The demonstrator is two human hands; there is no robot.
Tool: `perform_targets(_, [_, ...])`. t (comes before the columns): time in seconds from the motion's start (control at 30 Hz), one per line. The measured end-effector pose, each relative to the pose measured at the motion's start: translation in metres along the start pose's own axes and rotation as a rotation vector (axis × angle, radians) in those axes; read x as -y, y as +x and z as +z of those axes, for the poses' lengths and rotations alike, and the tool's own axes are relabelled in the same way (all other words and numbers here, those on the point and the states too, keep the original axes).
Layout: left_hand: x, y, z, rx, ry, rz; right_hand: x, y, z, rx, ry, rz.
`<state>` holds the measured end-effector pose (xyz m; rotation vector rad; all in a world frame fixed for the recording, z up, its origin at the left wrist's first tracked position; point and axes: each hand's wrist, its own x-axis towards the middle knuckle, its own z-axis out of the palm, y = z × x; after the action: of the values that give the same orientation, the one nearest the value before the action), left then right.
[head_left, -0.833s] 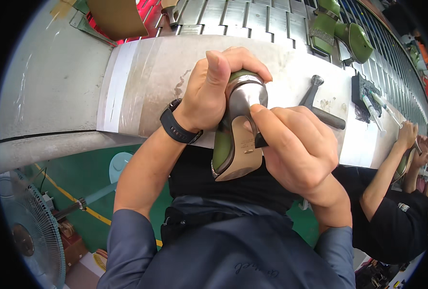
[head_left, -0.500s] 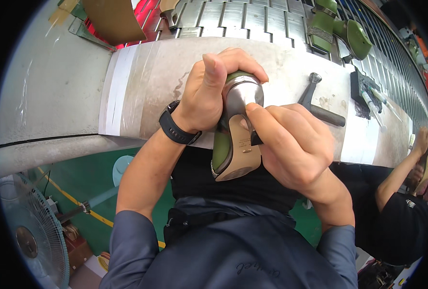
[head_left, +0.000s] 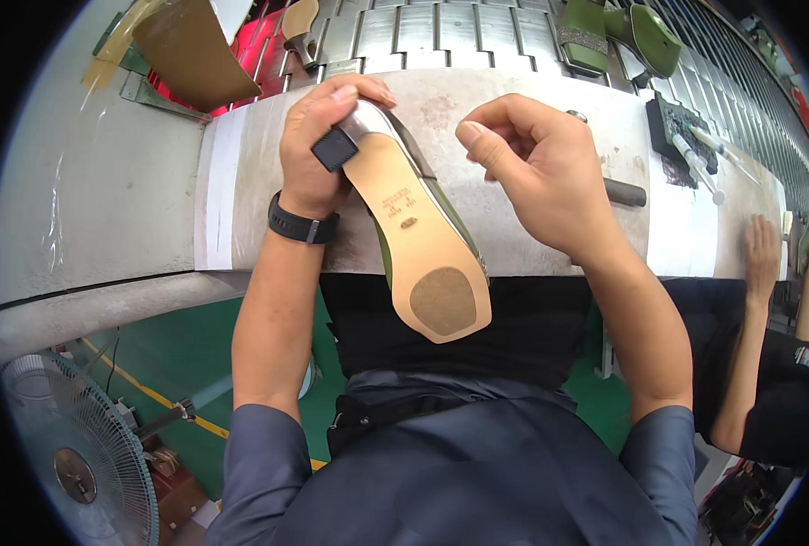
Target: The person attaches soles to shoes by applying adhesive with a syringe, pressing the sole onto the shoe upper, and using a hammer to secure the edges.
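My left hand (head_left: 313, 136) grips a green high-heeled shoe (head_left: 402, 205) by its heel end, with the tan sole up and the toe toward my body. Its heel, capped by a square black tip (head_left: 335, 148), juts up beside my left thumb. A darker rounded patch (head_left: 442, 300) covers the front of the sole. To the right, apart from the shoe, my right hand (head_left: 541, 164) hovers above the bench with curled fingers, the thumb drawn in toward the index finger. Whether anything small sits between them is hidden. Behind it lies a hammer (head_left: 625, 192), mostly covered.
The pale bench (head_left: 259, 182) carries a black block (head_left: 668, 127) with syringes (head_left: 696, 168) at the right. Green shoes (head_left: 646, 41) rest on the slatted metal conveyor (head_left: 418, 36) beyond. A fan (head_left: 76, 473) stands lower left. Another person's hand (head_left: 762, 246) touches the bench's right end.
My right hand has come off the shoe and moved up and back. My left hand has shifted left, turning the shoe so its sole faces up more fully.
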<state>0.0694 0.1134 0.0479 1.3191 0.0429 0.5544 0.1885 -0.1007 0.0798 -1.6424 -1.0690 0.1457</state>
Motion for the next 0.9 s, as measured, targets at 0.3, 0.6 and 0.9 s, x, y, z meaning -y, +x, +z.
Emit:
perform_targets(0.3, [0.004,0.019,0.051,-0.014,0.331,0.004,0.082,0.062,-0.020,0.606,-0.723,0.193])
perform_targets(0.6, [0.021,0.017,0.053,0.026,0.173,-0.125,0.076,0.071,-0.030,0.912,-0.826,0.044])
perform_targets(0.9, [0.010,0.016,0.060,0.018,0.544,-0.003,0.081,0.068,-0.023,0.749,-0.708,0.468])
